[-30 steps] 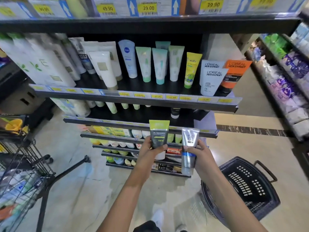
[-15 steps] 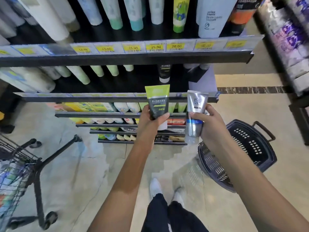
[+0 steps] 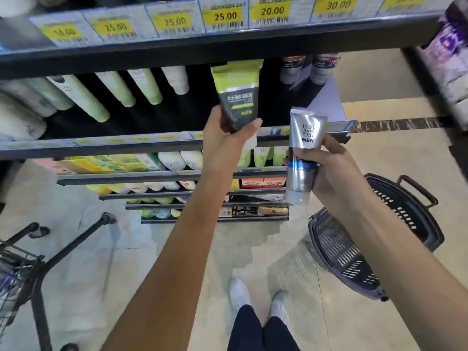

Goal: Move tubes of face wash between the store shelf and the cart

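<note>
A green and black tube point(image 3: 236, 95) marked "MEN" is grasped at its lower end in the grip of the left hand point(image 3: 225, 138), with the thumb across its front. It is held upright, crimped end upward, in front of the dark opening of the store shelf point(image 3: 177, 50), just under the front edge bearing the yellow price tags point(image 3: 225, 16). A silver tube point(image 3: 302, 153) with a blue band, also marked "MEN", is grasped around its middle in the grip of the right hand point(image 3: 334, 171), slightly tilted, cap downward, before the right end of the lower shelf edge. The two tubes are held apart, side by side. Pale tubes point(image 3: 141, 87) are seen on the shelf to the left. A dark basket point(image 3: 354, 249) is on the floor at the right, and part of the cart point(image 3: 38, 262) is visible at the lower left.
</note>
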